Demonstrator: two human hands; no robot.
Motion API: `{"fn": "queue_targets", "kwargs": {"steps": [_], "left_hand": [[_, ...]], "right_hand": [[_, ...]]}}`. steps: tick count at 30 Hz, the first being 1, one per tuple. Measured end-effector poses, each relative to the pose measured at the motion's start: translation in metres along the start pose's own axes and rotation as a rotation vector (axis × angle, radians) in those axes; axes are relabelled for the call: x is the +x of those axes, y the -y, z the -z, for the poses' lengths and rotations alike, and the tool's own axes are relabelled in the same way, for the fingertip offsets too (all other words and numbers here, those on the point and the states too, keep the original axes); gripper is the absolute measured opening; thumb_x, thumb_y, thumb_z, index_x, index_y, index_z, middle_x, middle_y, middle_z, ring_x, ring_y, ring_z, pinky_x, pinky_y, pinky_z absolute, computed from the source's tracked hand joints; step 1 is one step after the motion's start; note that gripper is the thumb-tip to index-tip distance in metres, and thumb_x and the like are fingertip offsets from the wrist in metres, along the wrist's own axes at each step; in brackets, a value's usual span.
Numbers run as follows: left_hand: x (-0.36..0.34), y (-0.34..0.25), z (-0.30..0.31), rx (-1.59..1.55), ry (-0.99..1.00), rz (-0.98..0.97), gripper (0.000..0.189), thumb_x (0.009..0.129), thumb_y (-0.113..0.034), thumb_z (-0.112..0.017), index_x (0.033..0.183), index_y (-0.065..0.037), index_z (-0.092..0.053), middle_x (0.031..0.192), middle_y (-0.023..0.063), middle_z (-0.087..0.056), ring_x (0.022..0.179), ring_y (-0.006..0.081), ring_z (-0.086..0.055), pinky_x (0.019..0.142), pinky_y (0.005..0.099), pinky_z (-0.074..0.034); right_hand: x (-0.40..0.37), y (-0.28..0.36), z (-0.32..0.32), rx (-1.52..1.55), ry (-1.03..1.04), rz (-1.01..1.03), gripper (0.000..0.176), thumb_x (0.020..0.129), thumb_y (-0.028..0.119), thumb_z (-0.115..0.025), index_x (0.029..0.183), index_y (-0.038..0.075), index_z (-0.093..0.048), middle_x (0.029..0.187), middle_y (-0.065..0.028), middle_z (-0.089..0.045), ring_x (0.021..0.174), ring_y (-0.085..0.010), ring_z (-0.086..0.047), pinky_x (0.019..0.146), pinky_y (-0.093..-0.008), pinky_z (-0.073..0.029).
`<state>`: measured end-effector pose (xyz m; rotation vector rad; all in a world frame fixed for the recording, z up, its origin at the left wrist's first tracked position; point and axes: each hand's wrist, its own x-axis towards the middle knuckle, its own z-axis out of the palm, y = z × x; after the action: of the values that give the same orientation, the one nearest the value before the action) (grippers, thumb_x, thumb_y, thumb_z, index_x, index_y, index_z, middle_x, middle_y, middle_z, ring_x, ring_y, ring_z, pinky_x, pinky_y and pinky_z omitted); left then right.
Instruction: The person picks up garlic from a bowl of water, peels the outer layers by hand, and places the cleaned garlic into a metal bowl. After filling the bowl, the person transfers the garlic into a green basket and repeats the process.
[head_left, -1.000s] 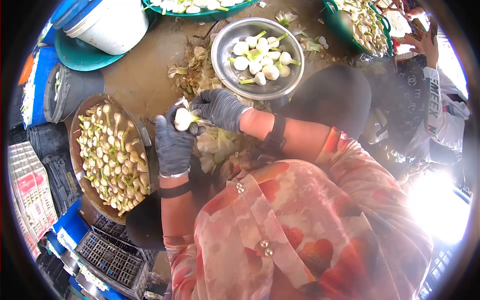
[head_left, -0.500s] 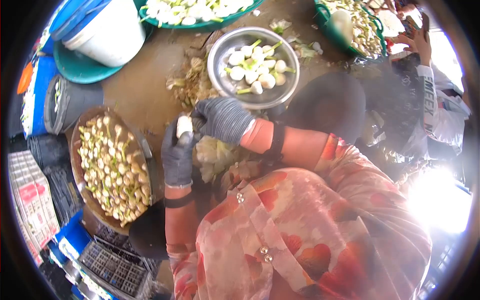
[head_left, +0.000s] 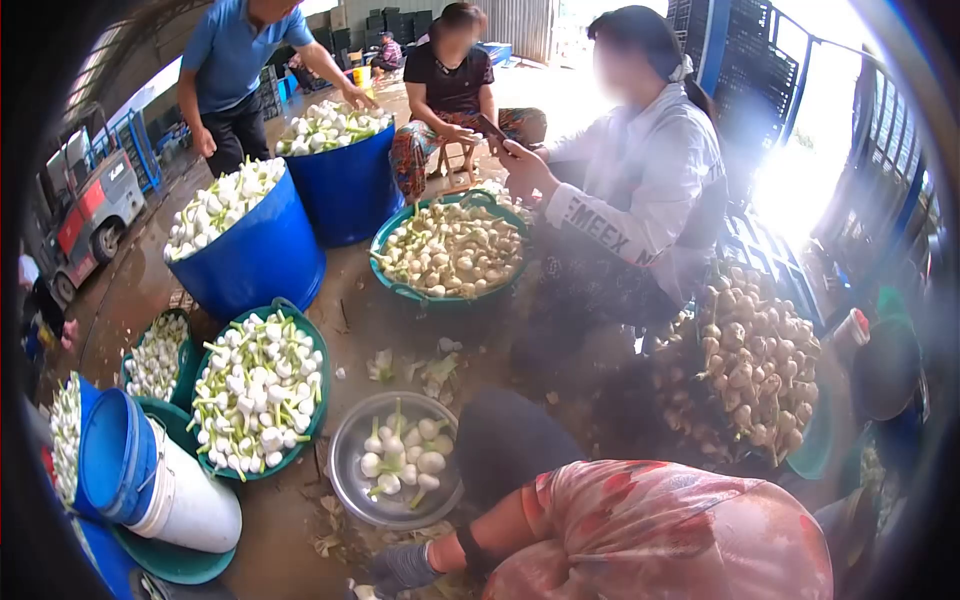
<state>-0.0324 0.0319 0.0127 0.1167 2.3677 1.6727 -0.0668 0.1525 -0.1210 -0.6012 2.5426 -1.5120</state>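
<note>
My right hand (head_left: 402, 568), in a dark grey glove, is at the bottom edge of the head view, below the steel bowl (head_left: 340, 470). Its fingers are dark and blurred, so whether they hold anything cannot be made out. Something small and white (head_left: 365, 592) shows just beside the fingertips, cut off by the frame edge. My left hand is out of view. Inside the bowl lie several peeled white bulbs (head_left: 432, 462) with short green stems.
Green baskets of bulbs (head_left: 322, 385) (head_left: 378, 262) and blue tubs (head_left: 250, 265) (head_left: 345, 195) stand beyond the bowl. A white bucket (head_left: 195, 500) is at left, unpeeled bulbs (head_left: 755, 365) at right. Three people (head_left: 225, 60) (head_left: 450, 85) (head_left: 640, 170) are around the tubs and basket.
The view has tilted up and swung right, bringing people and blue tubs into sight. My left hand has left the frame; my right hand now shows lower, at the bottom edge.
</note>
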Motion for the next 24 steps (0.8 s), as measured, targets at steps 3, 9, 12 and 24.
{"fn": "queue_targets", "kwargs": {"steps": [3, 9, 12, 24], "left_hand": [[-0.002, -0.008, 0.005, 0.09, -0.011, 0.01, 0.04, 0.091, -0.019, -0.064, 0.127, -0.002, -0.057, 0.116, 0.0144, -0.063, 0.104, 0.0228, -0.06, 0.092, 0.0406, -0.047], [-0.005, 0.004, 0.021, 0.227, 0.038, -0.193, 0.053, 0.094, -0.023, -0.062, 0.14, -0.005, -0.044, 0.128, 0.0129, -0.057, 0.109, 0.0266, -0.058, 0.096, 0.0406, -0.045], [-0.003, 0.002, 0.017, 0.058, -0.03, -0.167, 0.059, 0.093, -0.028, -0.057, 0.14, 0.005, -0.041, 0.136, 0.0165, -0.051, 0.123, 0.0254, -0.05, 0.105, 0.036, -0.038], [0.03, 0.102, 0.005, -1.252, -0.423, 0.321, 0.014, 0.098, -0.016, -0.052, 0.108, -0.015, -0.061, 0.101, 0.0081, -0.067, 0.081, 0.0197, -0.064, 0.076, 0.0371, -0.055]], "right_hand": [[0.004, -0.006, 0.001, 0.019, -0.01, -0.014, 0.031, 0.092, 0.026, -0.054, 0.109, 0.001, -0.061, 0.1, -0.0205, -0.065, 0.092, -0.0369, -0.062, 0.082, -0.0438, -0.05], [0.007, -0.031, -0.014, -0.003, -0.005, 0.141, 0.032, 0.093, 0.027, -0.053, 0.107, 0.0, -0.062, 0.101, -0.0218, -0.064, 0.095, -0.0377, -0.061, 0.085, -0.044, -0.049], [0.006, -0.008, 0.034, 0.186, 0.207, -0.079, 0.027, 0.096, 0.023, -0.054, 0.102, -0.001, -0.066, 0.104, -0.0164, -0.067, 0.098, -0.0267, -0.062, 0.086, -0.0388, -0.049], [-0.005, 0.041, 0.058, -0.159, 0.773, 0.076, 0.043, 0.097, 0.039, -0.049, 0.109, 0.0, -0.064, 0.104, -0.0203, -0.066, 0.099, -0.0363, -0.063, 0.088, -0.0424, -0.049]]}}
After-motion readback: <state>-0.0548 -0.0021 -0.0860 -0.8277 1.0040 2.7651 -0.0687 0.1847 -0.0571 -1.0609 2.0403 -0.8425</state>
